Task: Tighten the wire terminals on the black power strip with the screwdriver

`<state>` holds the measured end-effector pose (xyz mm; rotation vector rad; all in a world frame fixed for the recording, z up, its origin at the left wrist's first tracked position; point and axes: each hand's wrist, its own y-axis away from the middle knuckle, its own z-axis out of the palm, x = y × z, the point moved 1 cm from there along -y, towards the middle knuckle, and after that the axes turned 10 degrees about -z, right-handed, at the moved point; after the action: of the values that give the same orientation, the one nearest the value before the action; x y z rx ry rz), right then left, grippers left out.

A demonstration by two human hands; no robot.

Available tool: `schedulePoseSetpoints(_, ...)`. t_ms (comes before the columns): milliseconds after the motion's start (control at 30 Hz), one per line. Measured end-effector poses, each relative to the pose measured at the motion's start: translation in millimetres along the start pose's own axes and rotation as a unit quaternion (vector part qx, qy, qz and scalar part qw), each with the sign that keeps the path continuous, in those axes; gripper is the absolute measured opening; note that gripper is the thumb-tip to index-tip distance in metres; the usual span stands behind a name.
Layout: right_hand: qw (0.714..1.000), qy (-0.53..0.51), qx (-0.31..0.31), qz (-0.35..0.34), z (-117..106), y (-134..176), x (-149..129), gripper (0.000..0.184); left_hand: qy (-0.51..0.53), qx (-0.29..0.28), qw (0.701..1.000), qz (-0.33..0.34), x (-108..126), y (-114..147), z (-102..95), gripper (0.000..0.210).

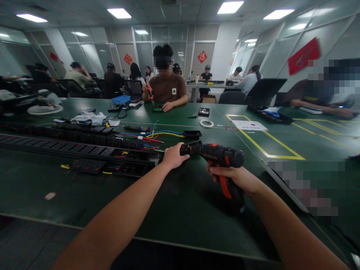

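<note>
My right hand (234,176) is wrapped round the handle of a black and orange cordless drill (221,155), which points left. The nose of the drill meets a small black plastic housing (185,149) with metal parts inside. My left hand (174,156) grips that housing just above the table. Whether the drill's bit touches a screw cannot be made out. Left of my hands lie long black power strips (84,146) with rows of sockets. Blue, yellow and red wires (160,134) run from them to another black housing (192,134).
The green table (174,213) carries a roll of white tape (206,123), a pen-shaped electric screwdriver (137,128), plastic bags (90,118) and a paper sheet (249,125) beside yellow tape lines. A co-worker (168,86) sits opposite with a red tool; another person (312,93) is at the right.
</note>
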<state>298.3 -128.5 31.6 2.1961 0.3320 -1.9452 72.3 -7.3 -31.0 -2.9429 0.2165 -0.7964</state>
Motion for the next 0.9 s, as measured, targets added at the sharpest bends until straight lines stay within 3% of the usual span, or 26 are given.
schedulePoseSetpoints(900, 1.000, 0.012, -0.005, -0.003, -2.1, -1.7, 4.0, 0.036, -0.005, 0.002, 1.000, -0.001, 0.2, 0.7, 0.5, 0.056)
